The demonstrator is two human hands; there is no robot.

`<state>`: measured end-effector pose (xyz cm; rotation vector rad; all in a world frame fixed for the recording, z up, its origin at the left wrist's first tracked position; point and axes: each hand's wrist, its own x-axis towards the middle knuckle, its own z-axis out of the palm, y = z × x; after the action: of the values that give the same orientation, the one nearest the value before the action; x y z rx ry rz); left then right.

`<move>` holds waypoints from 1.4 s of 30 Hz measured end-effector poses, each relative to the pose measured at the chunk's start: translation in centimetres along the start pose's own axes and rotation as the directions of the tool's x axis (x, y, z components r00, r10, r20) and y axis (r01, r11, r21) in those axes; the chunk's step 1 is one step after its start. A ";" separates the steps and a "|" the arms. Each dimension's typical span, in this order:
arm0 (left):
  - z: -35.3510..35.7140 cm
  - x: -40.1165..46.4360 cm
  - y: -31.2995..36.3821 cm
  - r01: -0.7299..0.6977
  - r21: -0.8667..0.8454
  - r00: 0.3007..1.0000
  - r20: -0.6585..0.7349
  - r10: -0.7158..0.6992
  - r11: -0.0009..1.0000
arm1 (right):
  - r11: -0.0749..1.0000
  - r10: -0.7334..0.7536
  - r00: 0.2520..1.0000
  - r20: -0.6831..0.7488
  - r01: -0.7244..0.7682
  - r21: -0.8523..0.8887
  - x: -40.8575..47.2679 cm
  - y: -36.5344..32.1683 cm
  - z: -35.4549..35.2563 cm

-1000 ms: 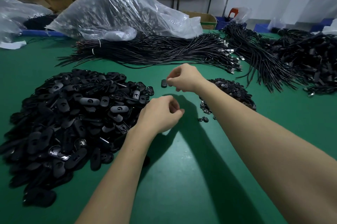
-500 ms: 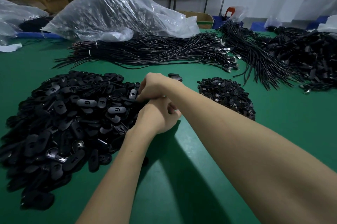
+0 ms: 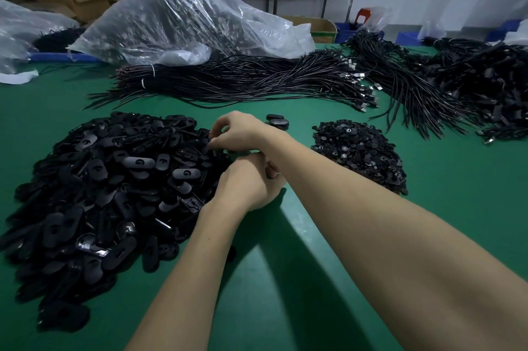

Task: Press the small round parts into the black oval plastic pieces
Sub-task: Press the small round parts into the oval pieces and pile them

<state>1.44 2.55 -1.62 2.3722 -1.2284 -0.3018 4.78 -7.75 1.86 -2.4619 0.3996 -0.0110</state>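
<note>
Presently the right hand reaches across to the near edge of the heap of black oval plastic pieces, fingers curled onto the pieces; whether one is gripped cannot be told. Its forearm crosses over the left hand, which is loosely clenched, contents hidden. Small round parts lie piled to the right on the green table. Two oval pieces sit apart, beyond the right hand.
</note>
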 end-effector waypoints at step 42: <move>1.1 -0.4 0.2 0.074 0.025 0.995 -0.067 -0.072 0.997 | 0.886 -0.123 0.970 -0.210 0.012 -0.463 0.3 6.4 -3.2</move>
<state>0.64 2.46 -2.47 2.4339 -1.1246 -0.2287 2.94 -14.52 0.59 -2.9579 0.4580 -0.2691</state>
